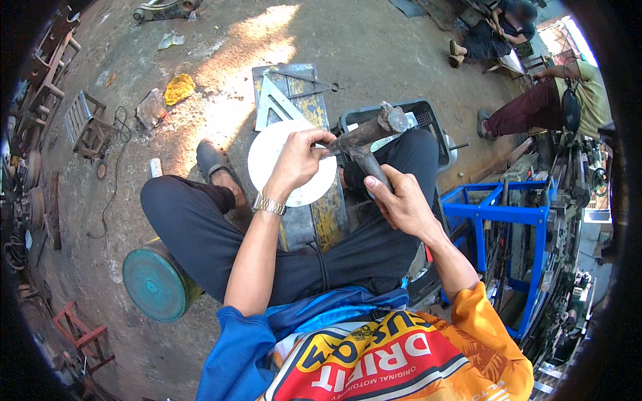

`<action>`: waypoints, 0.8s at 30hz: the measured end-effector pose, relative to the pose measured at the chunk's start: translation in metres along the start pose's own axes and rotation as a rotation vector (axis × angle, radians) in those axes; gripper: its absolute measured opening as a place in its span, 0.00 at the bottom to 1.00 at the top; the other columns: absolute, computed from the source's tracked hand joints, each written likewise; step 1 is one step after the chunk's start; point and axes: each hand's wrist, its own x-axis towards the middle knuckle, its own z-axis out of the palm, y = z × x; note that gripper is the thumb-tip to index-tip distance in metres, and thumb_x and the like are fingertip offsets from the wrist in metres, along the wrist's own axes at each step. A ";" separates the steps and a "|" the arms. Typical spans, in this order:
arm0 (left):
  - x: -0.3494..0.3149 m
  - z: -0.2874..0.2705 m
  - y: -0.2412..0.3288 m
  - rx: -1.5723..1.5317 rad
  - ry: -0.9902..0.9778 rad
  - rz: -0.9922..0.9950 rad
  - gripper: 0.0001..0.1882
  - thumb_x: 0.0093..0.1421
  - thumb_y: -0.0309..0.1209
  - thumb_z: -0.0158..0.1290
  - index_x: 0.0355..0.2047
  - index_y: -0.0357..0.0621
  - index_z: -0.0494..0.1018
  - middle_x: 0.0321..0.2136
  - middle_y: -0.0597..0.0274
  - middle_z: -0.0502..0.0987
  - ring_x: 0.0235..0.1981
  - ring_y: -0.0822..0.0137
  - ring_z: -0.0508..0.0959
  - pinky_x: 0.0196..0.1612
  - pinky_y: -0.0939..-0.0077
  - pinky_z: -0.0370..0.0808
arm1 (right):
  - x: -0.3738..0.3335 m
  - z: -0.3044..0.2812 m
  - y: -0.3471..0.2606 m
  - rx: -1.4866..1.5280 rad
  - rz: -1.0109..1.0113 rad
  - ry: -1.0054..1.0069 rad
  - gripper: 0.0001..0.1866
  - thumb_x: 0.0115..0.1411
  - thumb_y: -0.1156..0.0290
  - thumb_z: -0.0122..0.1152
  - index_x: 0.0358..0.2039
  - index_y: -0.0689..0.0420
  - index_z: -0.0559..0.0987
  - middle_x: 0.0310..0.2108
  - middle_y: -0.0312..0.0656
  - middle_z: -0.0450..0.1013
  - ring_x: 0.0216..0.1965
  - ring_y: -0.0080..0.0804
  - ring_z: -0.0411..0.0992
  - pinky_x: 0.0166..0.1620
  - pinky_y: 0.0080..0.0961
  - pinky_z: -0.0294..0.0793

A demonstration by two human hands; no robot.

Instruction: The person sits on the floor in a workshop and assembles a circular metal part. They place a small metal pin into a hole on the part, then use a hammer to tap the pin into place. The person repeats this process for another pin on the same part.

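Note:
In my right hand [402,200] is the metal handle of a heavy, worn hammer [361,136]. The hammer's head sits over the fingertips of my left hand [299,162]. Those left fingers are pinched together above a white round disc [264,160], and the small thing between them is too hidden to name. Beneath the disc lies a scuffed grey and yellow metal slab [328,224], between my legs. A white triangular set square [273,100] and a dark pair of dividers [304,78] rest on the slab's far end.
A dark plastic basket [435,120] stands beyond my right knee. At the right is a blue metal frame [498,210]; left, a green-topped round container [154,284] and a small stool [87,123]. Two people are at the upper right. A yellow bag [179,89] lies on the floor.

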 end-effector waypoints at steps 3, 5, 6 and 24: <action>0.001 0.001 0.000 -0.051 0.012 -0.003 0.16 0.51 0.08 0.48 0.37 0.32 0.79 0.32 0.49 0.82 0.36 0.60 0.83 0.43 0.68 0.78 | -0.002 -0.001 0.000 -0.006 -0.010 0.016 0.23 0.69 0.54 0.55 0.37 0.66 0.77 0.12 0.46 0.66 0.16 0.31 0.70 0.24 0.33 0.67; 0.000 0.002 -0.001 -0.061 0.021 -0.001 0.17 0.51 0.08 0.47 0.37 0.32 0.79 0.32 0.49 0.82 0.36 0.60 0.83 0.42 0.68 0.78 | -0.004 -0.002 0.000 -0.014 -0.011 0.012 0.23 0.69 0.54 0.55 0.38 0.67 0.77 0.12 0.46 0.66 0.16 0.31 0.70 0.24 0.34 0.67; 0.000 0.002 -0.002 -0.045 0.021 0.004 0.17 0.50 0.08 0.47 0.37 0.31 0.79 0.32 0.49 0.82 0.36 0.60 0.83 0.42 0.68 0.78 | -0.004 -0.001 0.000 -0.014 -0.004 0.002 0.23 0.69 0.54 0.55 0.38 0.67 0.77 0.12 0.46 0.66 0.16 0.31 0.70 0.24 0.34 0.67; -0.001 0.002 0.002 0.000 0.018 -0.004 0.15 0.52 0.09 0.49 0.37 0.32 0.79 0.32 0.52 0.82 0.35 0.63 0.82 0.40 0.69 0.78 | -0.004 0.002 0.002 -0.009 -0.013 0.008 0.23 0.69 0.55 0.55 0.37 0.68 0.76 0.13 0.47 0.67 0.17 0.31 0.70 0.24 0.34 0.68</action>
